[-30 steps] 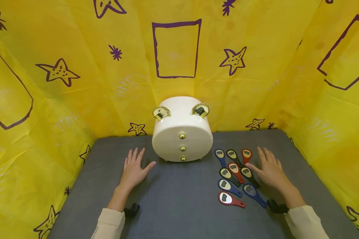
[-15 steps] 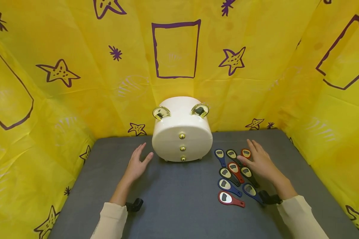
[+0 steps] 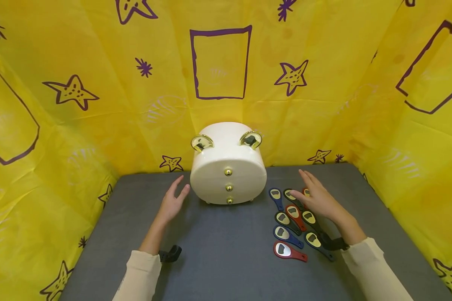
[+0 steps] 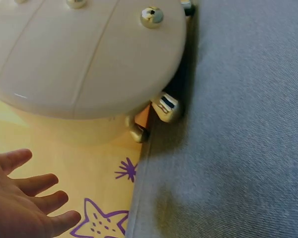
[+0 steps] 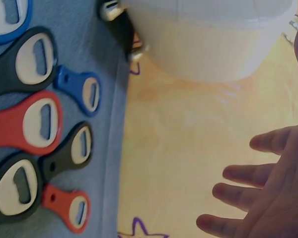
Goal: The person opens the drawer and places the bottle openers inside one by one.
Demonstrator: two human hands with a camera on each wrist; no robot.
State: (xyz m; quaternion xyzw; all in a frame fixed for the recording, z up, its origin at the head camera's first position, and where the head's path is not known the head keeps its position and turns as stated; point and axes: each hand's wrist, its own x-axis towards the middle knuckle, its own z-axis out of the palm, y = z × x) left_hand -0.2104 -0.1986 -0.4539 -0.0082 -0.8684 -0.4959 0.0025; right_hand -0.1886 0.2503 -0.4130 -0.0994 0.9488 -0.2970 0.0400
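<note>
A white rounded storage box (image 3: 211, 182) with gold ears and three gold knobs down its front stands at the back of the table. Seam lines cross its face in the left wrist view. My left hand (image 3: 171, 205) hovers beside its left side, fingers extended, holding nothing. My right hand (image 3: 320, 201), also bare with fingers spread, is over the back of a group of bottle openers to the box's right. Among them are a red bottle opener (image 3: 295, 253), a blue bottle opener (image 3: 276, 197) and a black bottle opener (image 5: 72, 151). The hand partly hides a red one at the back.
The dark grey tabletop (image 3: 218, 251) is bordered by yellow cloth walls (image 3: 218, 110) with purple star drawings, close behind the box. Gold feet (image 4: 166, 106) lift the box slightly. A black wrist camera (image 3: 170, 253) sits on the left wrist.
Both hands have moved inward toward the box and slightly farther back, the right one passing over the rear bottle openers. The box and the openers have stayed in place.
</note>
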